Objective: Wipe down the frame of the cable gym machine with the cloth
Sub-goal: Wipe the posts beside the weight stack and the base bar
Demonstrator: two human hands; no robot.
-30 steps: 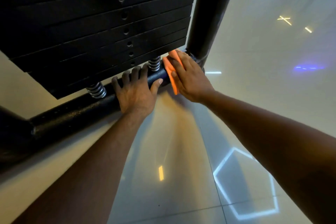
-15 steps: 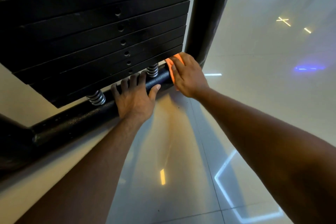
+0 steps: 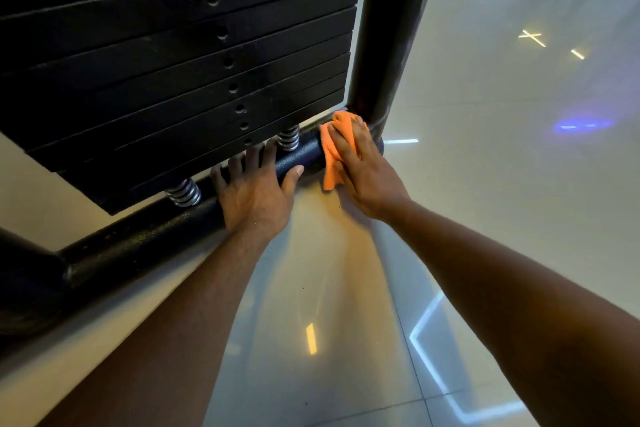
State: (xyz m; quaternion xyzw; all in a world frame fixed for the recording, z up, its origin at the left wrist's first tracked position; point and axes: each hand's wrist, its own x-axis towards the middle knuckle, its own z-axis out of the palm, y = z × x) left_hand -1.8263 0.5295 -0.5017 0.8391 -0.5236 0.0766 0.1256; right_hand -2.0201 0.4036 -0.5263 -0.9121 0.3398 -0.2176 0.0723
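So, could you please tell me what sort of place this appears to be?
Most likely a gym. A stack of black weight plates with pin holes sits on springs inside a black tubular frame, over a glossy tiled floor.

I see a glossy pale tiled floor (image 3: pixel 485 184) carrying reflections: a yellow cross (image 3: pixel 532 37), a blue glow (image 3: pixel 581 125), a white hexagon outline (image 3: pixel 450 374) and a short yellow bar (image 3: pixel 311 339). Dark specks dot the tiles.
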